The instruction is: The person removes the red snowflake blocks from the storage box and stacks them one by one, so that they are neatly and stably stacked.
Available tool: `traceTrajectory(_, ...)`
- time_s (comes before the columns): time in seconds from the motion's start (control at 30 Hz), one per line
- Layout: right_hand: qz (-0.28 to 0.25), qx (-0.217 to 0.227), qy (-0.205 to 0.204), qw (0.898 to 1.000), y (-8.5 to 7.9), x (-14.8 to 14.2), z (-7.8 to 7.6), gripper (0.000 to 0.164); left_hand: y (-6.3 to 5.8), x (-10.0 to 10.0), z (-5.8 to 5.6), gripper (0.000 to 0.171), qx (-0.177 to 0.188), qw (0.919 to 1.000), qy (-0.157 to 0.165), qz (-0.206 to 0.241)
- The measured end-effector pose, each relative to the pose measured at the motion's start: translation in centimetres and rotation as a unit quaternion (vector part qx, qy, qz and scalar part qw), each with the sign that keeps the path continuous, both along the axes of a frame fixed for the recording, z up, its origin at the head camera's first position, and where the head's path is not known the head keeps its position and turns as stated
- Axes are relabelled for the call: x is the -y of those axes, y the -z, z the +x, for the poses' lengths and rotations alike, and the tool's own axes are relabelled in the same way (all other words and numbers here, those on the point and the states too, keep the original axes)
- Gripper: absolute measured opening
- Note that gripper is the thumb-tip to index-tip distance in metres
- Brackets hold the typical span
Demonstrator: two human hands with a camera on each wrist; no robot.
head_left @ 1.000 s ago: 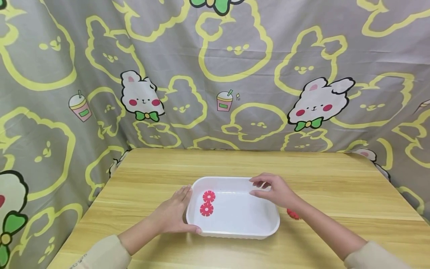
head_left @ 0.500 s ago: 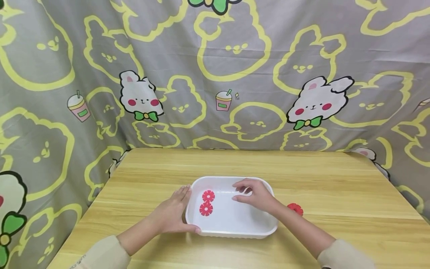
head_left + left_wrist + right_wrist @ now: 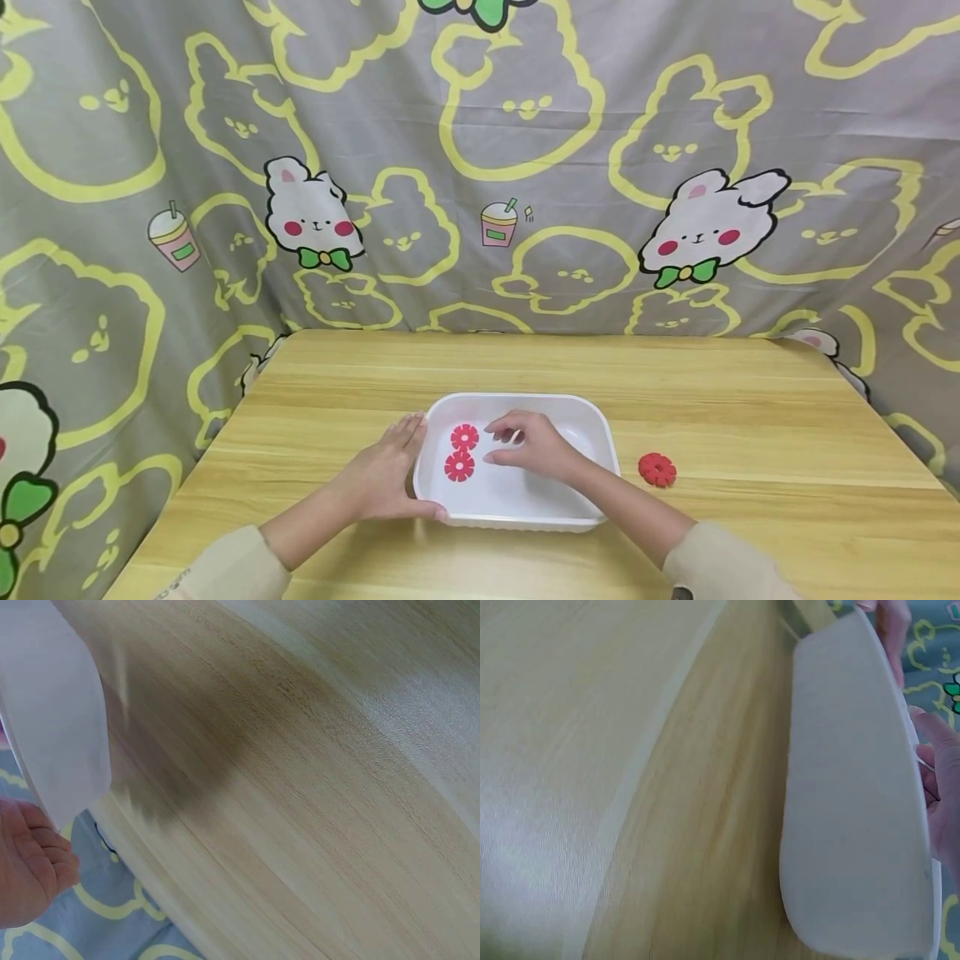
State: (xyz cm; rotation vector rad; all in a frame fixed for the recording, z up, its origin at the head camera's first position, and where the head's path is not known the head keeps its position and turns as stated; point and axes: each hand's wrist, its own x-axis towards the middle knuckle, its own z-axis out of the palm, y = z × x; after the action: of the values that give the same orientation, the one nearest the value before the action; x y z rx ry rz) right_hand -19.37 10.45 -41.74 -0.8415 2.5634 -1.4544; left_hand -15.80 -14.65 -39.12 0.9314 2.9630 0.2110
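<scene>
A white rectangular plastic tray (image 3: pixel 517 522) lies on the wooden table. Inside it, near its left end, two red notched discs (image 3: pixel 459 466) lie one behind the other, their edges meeting. My left hand (image 3: pixel 386 475) rests against the tray's left side, fingers fairly straight along the wall and thumb at the near left corner. Over the tray is my right hand (image 3: pixel 536 446), thumb and fingers parted just right of the discs, with nothing seen between them. A third red notched disc (image 3: pixel 657 470) lies on the table right of the tray. Both wrist views show the tray's outer wall (image 3: pixel 851 787).
The wooden table (image 3: pixel 750 400) reaches back to a grey curtain (image 3: pixel 480 275) printed with yellow outlines and white rabbit heads. More curtain hangs along the left and right sides.
My right hand has moved left across the tray, from its right rim to beside the two discs. The disc on the table has come into full view. My left hand stays in place.
</scene>
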Motion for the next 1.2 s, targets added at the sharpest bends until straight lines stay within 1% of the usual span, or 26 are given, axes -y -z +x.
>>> traceTrajectory(0.3,0.042,0.005,-0.04,0.998,1.2,2.3,-0.5,0.029,0.1,0.1,0.0,0.118,-0.007,1.0,0.001,0.0)
traceTrajectory(0.5,0.061,0.002,-0.05,0.997,1.7,2.9,-1.0,0.028,0.1,0.1,-0.1,0.119,-0.005,1.0,0.002,0.0)
traceTrajectory(0.77,0.085,0.009,-0.044,0.995,1.9,3.4,-1.3,0.027,-0.1,0.0,-0.1,0.118,-0.004,1.0,0.003,0.0)
traceTrajectory(0.93,0.1,0.005,-0.038,0.994,1.9,3.5,-1.3,0.027,-0.2,0.0,-0.2,0.118,-0.012,0.9999,0.01,-0.002)
traceTrajectory(1.13,0.11,-0.003,-0.047,0.993,2.1,3.7,-1.0,0.025,0.1,0.0,0.0,0.118,-0.006,0.9999,0.008,0.005)
traceTrajectory(1.2,0.11,-0.011,-0.046,0.993,2.0,3.8,-0.9,0.024,0.1,0.0,0.0,0.118,-0.01,0.9999,0.008,0.005)
